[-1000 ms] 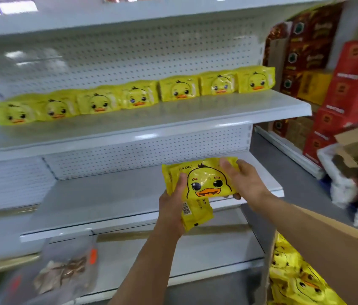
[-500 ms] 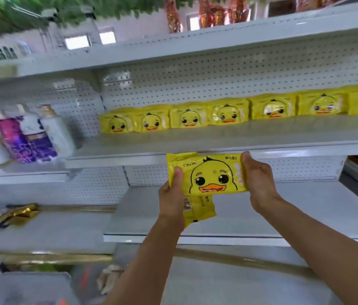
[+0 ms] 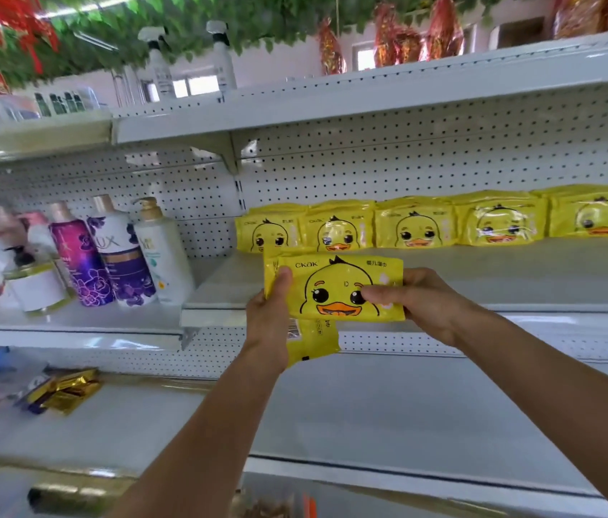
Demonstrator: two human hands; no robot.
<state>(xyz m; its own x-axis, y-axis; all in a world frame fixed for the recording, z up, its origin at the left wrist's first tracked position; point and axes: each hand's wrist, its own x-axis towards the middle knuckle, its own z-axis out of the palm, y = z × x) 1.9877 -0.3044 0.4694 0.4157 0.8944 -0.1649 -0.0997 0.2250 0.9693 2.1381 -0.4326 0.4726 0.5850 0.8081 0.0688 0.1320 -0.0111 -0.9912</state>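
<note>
Both hands hold a yellow duck-face pack [image 3: 336, 289] in front of the middle shelf [image 3: 481, 278]. My left hand [image 3: 268, 323] grips its left end, thumb on the front, and also holds a second yellow pack [image 3: 313, 342] that hangs below with its barcode showing. My right hand [image 3: 422, 300] pinches the front pack's right end, fingers curled over its face. A row of several matching duck packs [image 3: 422, 226] stands against the pegboard at the back of that shelf, just above and behind the held pack.
Shampoo and body-wash bottles [image 3: 119, 252] stand on the shelf to the left. Gold-wrapped packets [image 3: 67, 390] lie on the lower left shelf. A bare lower shelf [image 3: 444, 405] runs under my arms. Spray bottles [image 3: 156, 65] and red decorations sit on top.
The view has swung left and up along the shelving. Both hands have raised the packs from the lower shelf's height to the front edge of the shelf with the duck row.
</note>
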